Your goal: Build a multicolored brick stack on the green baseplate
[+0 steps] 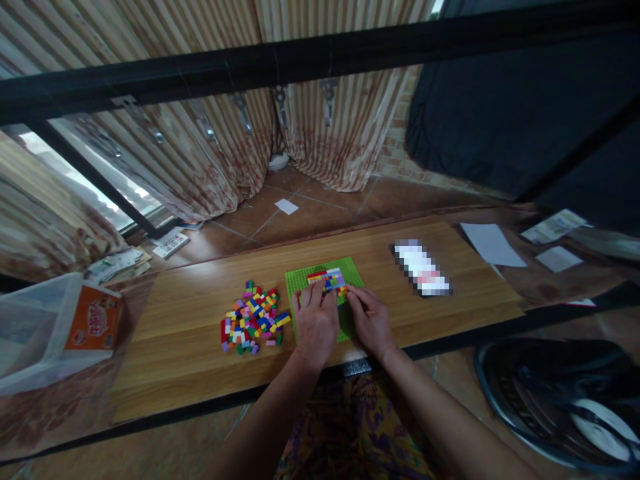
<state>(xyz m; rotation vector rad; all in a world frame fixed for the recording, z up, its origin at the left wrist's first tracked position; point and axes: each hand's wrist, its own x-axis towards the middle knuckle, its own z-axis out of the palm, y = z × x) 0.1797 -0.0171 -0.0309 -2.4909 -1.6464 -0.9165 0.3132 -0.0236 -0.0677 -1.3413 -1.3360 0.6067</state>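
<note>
A green studded baseplate (353, 267) lies on the wooden board in front of me, with a block of mixed-colour toy bricks (334, 280) built up on it. My left hand (316, 323) rests over the plate's left part, fingers stretched forward onto the near left side of the bricks. At the right edge of that block, my right hand (371, 319) has thumb and fingers pinched together. Whatever is between those fingertips is hidden or too small to name. Left of the plate spreads a pile of loose bricks (255, 317) in many colours.
A phone with a lit, blurred screen (423, 268) lies on the wooden board (185, 320), right of the plate. At the far left stands a clear plastic box (37, 333) with an orange label. Papers (493, 244) lie on the right. Low at right is a dark round-rimmed object (500, 400).
</note>
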